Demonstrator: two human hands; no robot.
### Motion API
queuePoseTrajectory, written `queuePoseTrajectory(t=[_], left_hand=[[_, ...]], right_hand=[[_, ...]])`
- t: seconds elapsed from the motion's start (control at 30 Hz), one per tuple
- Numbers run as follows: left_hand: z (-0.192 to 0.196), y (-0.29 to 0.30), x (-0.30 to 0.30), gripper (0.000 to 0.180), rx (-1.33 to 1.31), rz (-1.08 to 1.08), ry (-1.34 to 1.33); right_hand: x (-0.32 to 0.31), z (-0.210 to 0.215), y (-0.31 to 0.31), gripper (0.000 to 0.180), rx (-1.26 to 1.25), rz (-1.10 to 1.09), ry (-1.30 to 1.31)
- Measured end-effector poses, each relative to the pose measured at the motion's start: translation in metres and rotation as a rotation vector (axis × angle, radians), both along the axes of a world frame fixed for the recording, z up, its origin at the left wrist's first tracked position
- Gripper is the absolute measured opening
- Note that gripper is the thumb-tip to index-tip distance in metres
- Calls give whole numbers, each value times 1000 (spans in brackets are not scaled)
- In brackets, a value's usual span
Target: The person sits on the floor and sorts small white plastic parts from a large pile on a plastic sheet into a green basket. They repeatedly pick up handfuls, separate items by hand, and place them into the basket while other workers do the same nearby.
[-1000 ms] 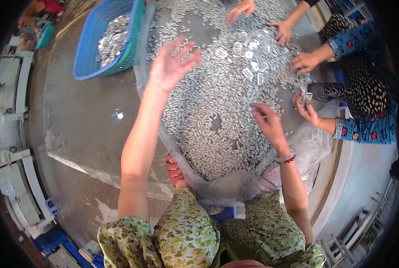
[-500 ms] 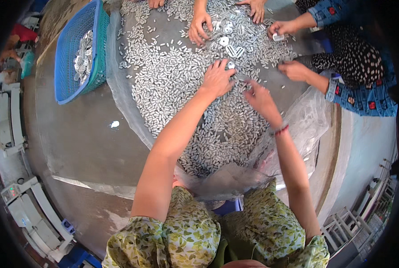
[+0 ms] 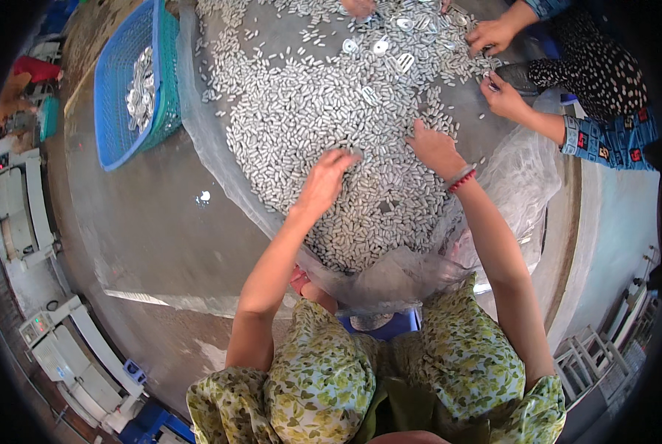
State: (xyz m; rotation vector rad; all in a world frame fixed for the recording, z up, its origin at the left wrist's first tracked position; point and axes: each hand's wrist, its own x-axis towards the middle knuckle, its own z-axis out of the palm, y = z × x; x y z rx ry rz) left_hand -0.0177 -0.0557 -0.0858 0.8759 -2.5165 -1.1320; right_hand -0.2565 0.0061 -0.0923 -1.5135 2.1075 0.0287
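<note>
A wide heap of small silver capsule-shaped pieces (image 3: 286, 140) spreads over a plastic sheet in front of me. My left hand (image 3: 323, 183) hovers at the middle of the heap. Its fingers are drawn together at the tips, and what they hold, if anything, is too small to name. On the heap's right side, my right hand (image 3: 436, 152) reaches down with fingers partly stretched and nothing visible in them. Beyond my hands lie a slotted flat silver piece (image 3: 372, 95), another slotted piece (image 3: 404, 63) and a round disc with a centre hole (image 3: 380, 46).
A blue basket (image 3: 116, 89) holding flat silver parts stands at the left. Clear plastic sheeting (image 3: 520, 177) bunches at the right. At the upper right are a co-worker's hand (image 3: 492, 35) and the same person's other hand (image 3: 507, 98). Grey machines (image 3: 83, 362) stand at the far left.
My left hand has drawn back toward me and left, away from a round disc, and its fingers have closed together. My right hand stays near the heap's right side. The co-workers' hands have shifted.
</note>
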Motion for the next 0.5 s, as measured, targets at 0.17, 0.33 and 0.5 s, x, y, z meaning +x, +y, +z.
queuePoseTrajectory(t=[0.17,0.33,0.5], left_hand=[[20,-33,-20,31,356,183,155],[57,-77,-47,28,624,60,-157],[23,-99,-91,21,-114,-105,-223]], right_hand=[[-5,15,15,27,-297,66,-440],[11,51,-3,32,-234,-105,-526],[3,52,-3,33,-203,-225,-697]])
